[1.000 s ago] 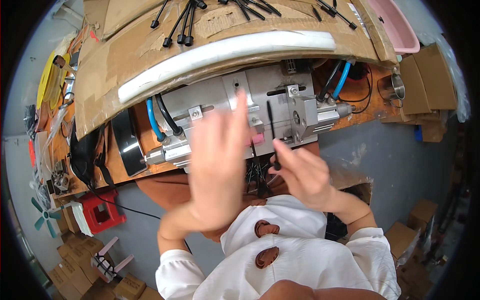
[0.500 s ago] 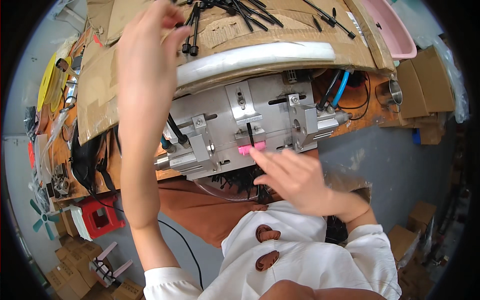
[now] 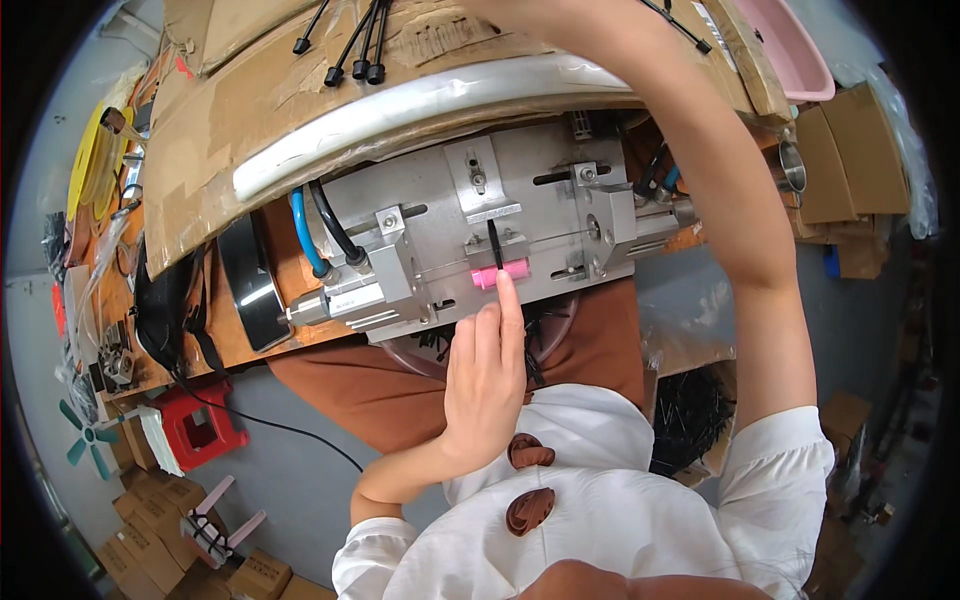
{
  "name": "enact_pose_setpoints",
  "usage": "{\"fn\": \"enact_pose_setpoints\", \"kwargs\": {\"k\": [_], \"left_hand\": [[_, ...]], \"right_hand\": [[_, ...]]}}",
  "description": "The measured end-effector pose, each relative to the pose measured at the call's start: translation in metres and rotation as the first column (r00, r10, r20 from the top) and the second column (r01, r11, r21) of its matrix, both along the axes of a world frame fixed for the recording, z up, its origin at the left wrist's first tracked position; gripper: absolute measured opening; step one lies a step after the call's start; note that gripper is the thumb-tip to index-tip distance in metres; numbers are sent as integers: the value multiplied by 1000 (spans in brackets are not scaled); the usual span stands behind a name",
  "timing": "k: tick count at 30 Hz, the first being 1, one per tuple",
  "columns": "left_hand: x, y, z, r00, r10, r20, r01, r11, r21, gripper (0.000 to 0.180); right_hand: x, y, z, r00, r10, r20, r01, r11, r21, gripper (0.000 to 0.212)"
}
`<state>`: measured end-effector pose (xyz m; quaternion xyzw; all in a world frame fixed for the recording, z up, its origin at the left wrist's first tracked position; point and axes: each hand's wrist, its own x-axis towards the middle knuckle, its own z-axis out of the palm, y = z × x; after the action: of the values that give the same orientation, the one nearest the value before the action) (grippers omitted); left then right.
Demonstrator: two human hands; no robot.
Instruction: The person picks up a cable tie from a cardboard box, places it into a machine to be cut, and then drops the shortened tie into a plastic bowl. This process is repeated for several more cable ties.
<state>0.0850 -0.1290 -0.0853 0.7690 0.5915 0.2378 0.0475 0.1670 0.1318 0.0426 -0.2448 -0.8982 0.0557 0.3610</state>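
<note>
Left hand: index finger extended, its tip on the lower end of a thin, straight black rod. The other fingers are folded close together; the palm is hidden, so I cannot tell whether they close on anything.

Right hand: cut off by the upper edge, fingers out of view; cannot tell whether they are apart, together or clamped. Its bare forearm crosses over the right part of a brown corrugated cardboard sheet.

Rod position: near the middle of a flat grey metal plate, running roughly away from the body. Its lower part lies across a small bright pink cylindrical piece; its upper end is just below the edge of a slotted silver metal bracket.

Surroundings: a silver block-shaped metal cylinder unit stands on each side of the plate, left and right. One bright blue hose and one black hose enter the left unit. A long white rounded padding strip lies along the near edge of the cardboard sheet; beyond it lie several black rods with knobbed ends.

Below the plate, a translucent pinkish bowl with black pieces sits at the lap. On the right, lower down, an open brown cardboard box holds a heap of thin black pieces.
</note>
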Motion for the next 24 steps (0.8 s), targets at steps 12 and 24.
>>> {"fn": "enact_pose_setpoints", "kwargs": {"k": [12, 24], "left_hand": [[-12, 6, 9, 999, -29, -19, 28, 998, -57, 68], [-126, 187, 106, 983, -44, 179, 57, 996, -69, 20]], "right_hand": [[75, -154, -31, 822, -216, -527, -204, 753, -626, 36], [51, -228, -143, 976, -205, 72, 215, 958, -192, 58]]}}
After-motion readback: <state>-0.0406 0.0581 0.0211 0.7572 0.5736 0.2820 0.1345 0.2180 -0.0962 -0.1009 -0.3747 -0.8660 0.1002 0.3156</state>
